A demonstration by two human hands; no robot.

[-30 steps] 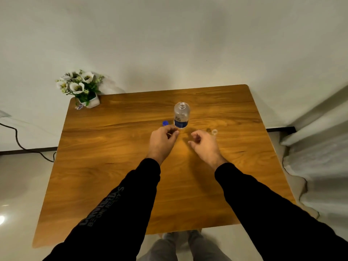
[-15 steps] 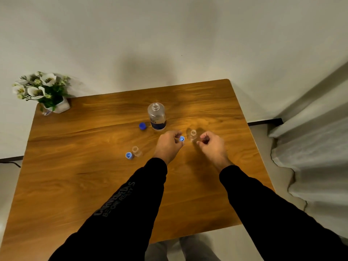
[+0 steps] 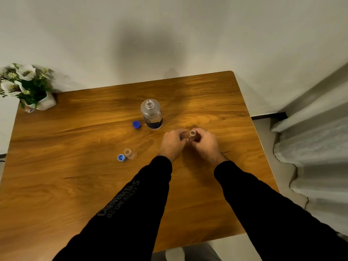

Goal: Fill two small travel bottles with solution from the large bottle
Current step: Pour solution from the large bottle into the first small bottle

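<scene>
The large clear bottle [image 3: 151, 113] with a blue label stands uncapped at the table's middle back, its blue cap [image 3: 136, 124] lying just to its left. One small clear travel bottle [image 3: 130, 153] stands open further left and nearer me, with a small blue cap [image 3: 121, 157] beside it. The second small travel bottle [image 3: 192, 134] stands open between my hands. My right hand [image 3: 206, 145] curls around it. My left hand [image 3: 172, 143] touches it from the left, pinching a small dark blue cap [image 3: 181, 137] that is mostly hidden by the fingers.
The wooden table [image 3: 75, 185] stands against a white wall. A white pot of artificial flowers [image 3: 28, 87] sits at its back left corner. A grey curtain [image 3: 316, 157] hangs past the table's right edge.
My hands have closed in on the second small bottle: the right hand now wraps it and the left has brought the small cap up against it. The view has shifted a little.
</scene>
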